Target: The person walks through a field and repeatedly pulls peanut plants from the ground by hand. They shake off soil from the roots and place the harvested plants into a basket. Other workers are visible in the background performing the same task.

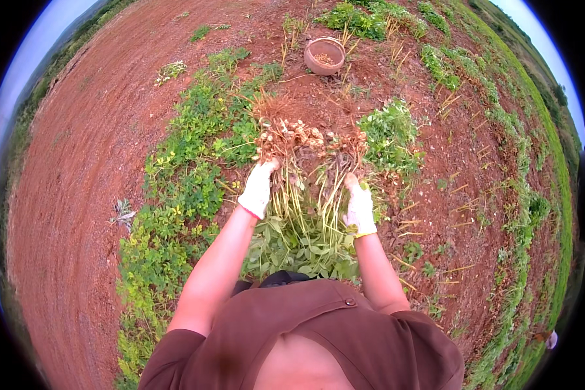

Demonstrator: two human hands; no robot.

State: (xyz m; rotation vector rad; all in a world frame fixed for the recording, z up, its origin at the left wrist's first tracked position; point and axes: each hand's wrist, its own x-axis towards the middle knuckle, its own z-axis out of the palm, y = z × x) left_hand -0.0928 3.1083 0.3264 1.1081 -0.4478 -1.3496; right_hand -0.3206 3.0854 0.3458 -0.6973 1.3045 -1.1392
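Observation:
Both hands wear white knitted gloves with bare fingertips showing. My left hand (257,187) grips the stems of a bunch of pulled peanut plants (288,195) just below their roots. On the other side, my right hand (359,204) is around the stems of a second bunch of peanut plants (332,195). Clusters of pale peanut pods (300,134) and reddish roots point away from me. The green leaves (307,248) hang toward my body. Some fingers of each hand are hidden behind the stems.
A round bucket (324,57) with some peanuts inside stands on the red soil ahead. Growing peanut plants (185,175) line the left. A heap of leafy plants (392,136) lies to the right, near cut stubble stalks (460,223). A small whitish figure or object (551,340) shows at far right.

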